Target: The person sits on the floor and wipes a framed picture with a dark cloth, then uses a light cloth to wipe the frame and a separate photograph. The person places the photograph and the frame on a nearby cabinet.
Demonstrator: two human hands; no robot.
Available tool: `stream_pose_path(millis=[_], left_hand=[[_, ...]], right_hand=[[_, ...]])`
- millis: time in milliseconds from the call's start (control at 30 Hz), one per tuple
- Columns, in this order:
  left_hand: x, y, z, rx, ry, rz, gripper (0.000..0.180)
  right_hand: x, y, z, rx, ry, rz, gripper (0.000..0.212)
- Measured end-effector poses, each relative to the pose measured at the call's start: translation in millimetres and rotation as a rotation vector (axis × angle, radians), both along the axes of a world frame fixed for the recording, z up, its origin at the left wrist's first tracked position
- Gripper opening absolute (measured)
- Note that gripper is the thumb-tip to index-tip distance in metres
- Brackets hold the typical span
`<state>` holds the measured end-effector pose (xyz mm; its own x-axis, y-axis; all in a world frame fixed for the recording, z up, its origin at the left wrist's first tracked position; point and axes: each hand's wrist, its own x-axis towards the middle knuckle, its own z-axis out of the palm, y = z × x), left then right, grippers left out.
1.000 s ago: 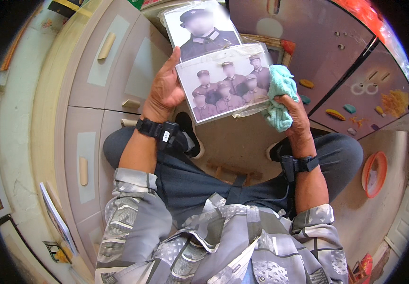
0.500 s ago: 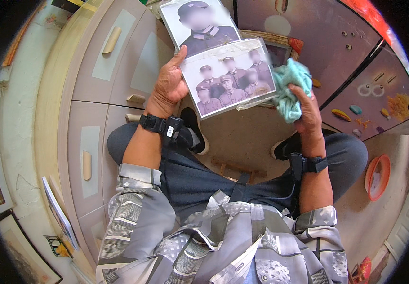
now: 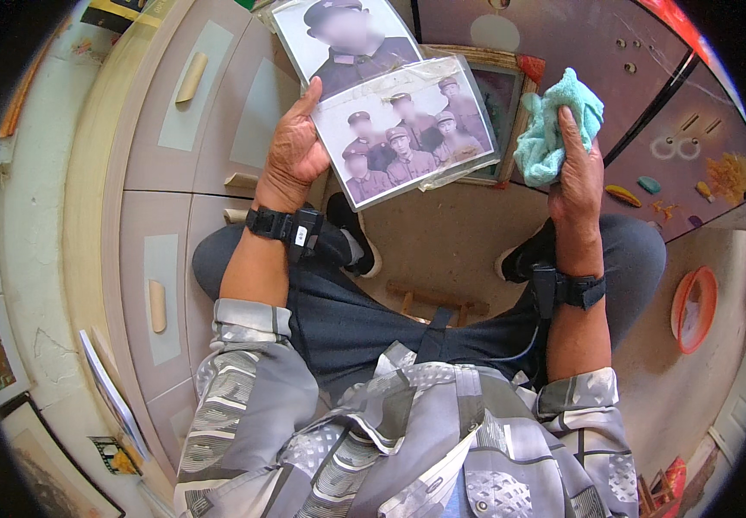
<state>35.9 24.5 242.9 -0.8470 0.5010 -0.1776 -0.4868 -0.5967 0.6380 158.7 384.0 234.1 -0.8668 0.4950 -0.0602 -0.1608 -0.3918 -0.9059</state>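
Moved off the group photo point(image 3: 407, 138): right hand point(image 3: 576, 173), now clutching teal cloth point(image 3: 554, 121) beside it; left hand point(image 3: 291, 151) gripping the photo's edge.

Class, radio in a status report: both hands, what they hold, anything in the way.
Left hand grips group photo by its left edge. Right hand holds teal cloth, apart from photo. Nothing between cloth and photo; large portrait behind.

Wooden frame point(image 3: 511, 95) (mostly hidden behind photograph point(image 3: 407, 129)).

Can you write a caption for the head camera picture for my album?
Seated person's left hand holds a laminated group photo while the right hand grips a turquoise cloth beside it.
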Motion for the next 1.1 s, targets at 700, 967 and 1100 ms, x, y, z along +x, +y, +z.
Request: stream_pose_path(millis=[700, 967, 1100], left_hand=[[4, 3, 13, 0.166, 0.008, -0.185, 0.058], [6, 4, 13, 0.091, 0.009, -0.086, 0.061], [6, 4, 12, 0.072, 0.004, -0.075, 0.06]], right_hand=[[-12, -25, 20, 0.132, 0.026, -0.097, 0.052], [-13, -22, 21, 0.153, 0.046, -0.137, 0.056], [-13, -23, 23, 0.185, 0.038, -0.154, 0.056]])
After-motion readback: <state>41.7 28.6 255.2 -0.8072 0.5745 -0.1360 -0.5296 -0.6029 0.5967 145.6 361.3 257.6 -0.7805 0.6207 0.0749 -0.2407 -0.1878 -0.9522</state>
